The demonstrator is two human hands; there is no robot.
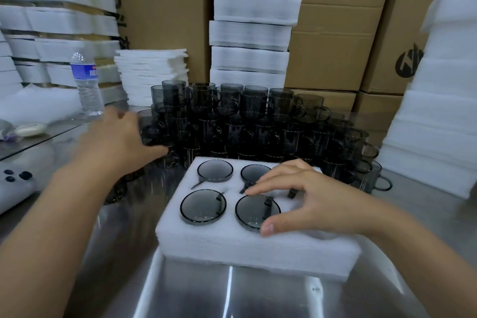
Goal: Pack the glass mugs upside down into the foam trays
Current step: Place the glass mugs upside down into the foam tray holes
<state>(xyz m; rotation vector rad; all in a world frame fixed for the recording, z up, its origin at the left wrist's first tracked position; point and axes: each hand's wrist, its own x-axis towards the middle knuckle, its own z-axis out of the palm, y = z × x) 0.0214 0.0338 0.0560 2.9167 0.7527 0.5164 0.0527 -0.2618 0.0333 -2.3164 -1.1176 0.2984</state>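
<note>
Stacked brown cardboard boxes (pixel 333 41) fill the back wall. In front of them stand tall piles of white foam (pixel 253 23), with more piles at the far right (pixel 444 100) and far left (pixel 51 23), and a shorter pile of thin foam sheets (pixel 152 75).

A shiny metal table (pixel 232 292) runs across the foreground. At its back sits a big heap of mugs (pixel 258 121) in dark smoky glass, stacked upright in rows with their handles showing.

Near the front of the table lies a white foam tray (pixel 245 250). Four mugs sit upside down in its round holes, bases facing up. Two are in the back row (pixel 215 170) and two are in the front row. One is at the front left (pixel 203 205), and the fourth mug (pixel 254 212) is just to its right.

The right hand (pixel 304 201) hovers over the right part of the tray. Its thumb and forefinger pinch opposite edges of the fourth mug's base, and the other fingers curl above the foam.

The left hand (pixel 121 142) reaches out to the left end of the heap of mugs. It is blurred, so whether its fingers are around a mug cannot be told.

A clear plastic water bottle (pixel 86 82) with a blue label stands upright at the back left.
</note>
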